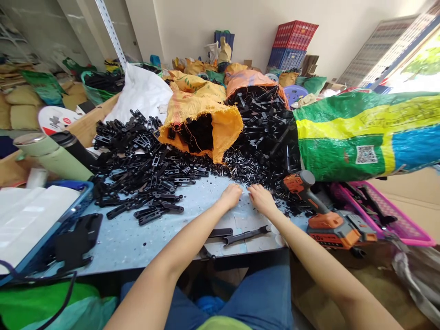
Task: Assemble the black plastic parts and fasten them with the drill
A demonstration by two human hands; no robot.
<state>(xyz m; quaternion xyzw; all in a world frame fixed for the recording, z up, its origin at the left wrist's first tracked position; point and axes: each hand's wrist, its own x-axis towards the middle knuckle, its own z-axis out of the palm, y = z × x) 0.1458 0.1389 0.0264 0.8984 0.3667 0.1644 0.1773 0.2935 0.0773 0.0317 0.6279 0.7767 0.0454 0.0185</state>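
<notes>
At the near edge of a heap of small screws (245, 167), my left hand (231, 195) rests with its fingers curled closed. Close beside it, my right hand (261, 200) is also closed, its fingertips at the same heap. What either hand pinches, if anything, is too small to make out. Black plastic parts with forked ends (160, 201) lie in a loose pile left of my hands. Below the hands, at the front of the blue-grey tabletop (127, 243), lies a long black plastic piece (245, 236) with an open jaw at one end.
An orange-and-grey cordless drill (325, 224) stands right of my right arm, before a pink basket (412, 231). An orange sack (227, 128) opens toward me behind the screws. A green-yellow sack (337, 142) lies right. A blue tray (77, 201) and green bottle (57, 158) stand left.
</notes>
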